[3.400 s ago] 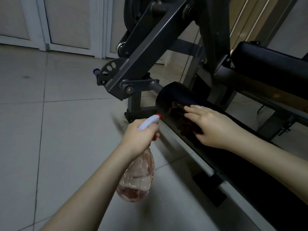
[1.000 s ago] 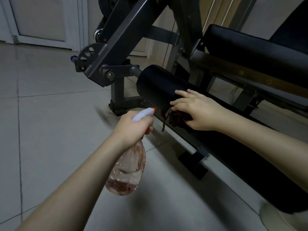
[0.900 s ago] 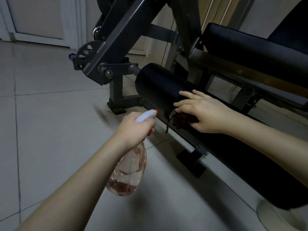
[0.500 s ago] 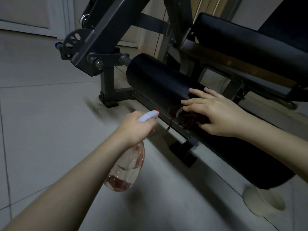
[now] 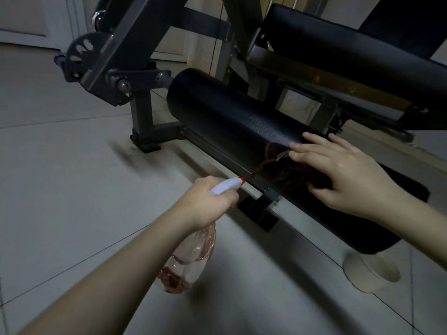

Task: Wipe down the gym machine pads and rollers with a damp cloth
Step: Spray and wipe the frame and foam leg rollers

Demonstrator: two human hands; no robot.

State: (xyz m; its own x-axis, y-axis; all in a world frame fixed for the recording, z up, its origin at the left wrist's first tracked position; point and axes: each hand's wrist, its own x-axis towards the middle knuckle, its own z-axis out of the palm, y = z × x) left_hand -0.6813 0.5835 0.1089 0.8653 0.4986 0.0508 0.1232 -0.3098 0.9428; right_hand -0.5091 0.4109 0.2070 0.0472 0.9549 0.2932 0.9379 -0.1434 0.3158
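The right hand (image 5: 348, 175) lies flat, fingers nearly straight, pressing the dark cloth (image 5: 292, 176) against the black roller (image 5: 225, 117). Below and left of it, the left hand (image 5: 205, 204) wraps the spray bottle (image 5: 191, 257), nozzle near the cloth. A seat pad (image 5: 350, 54) runs above.

Pale grey glossy tiled floor (image 5: 60, 189) with thin dark grout lines fills the left and bottom of the view, with a dark smudge (image 5: 121, 152) on one tile. White panelled door or wall unit (image 5: 31, 18) runs along the far edge of the floor at upper left, a beige strip (image 5: 200, 47) beside it, plain grey wall (image 5: 441, 54) at upper right. Light is dim and cool; a cream round open bowl-like container (image 5: 362, 274) sits on the floor near the lower right corner.
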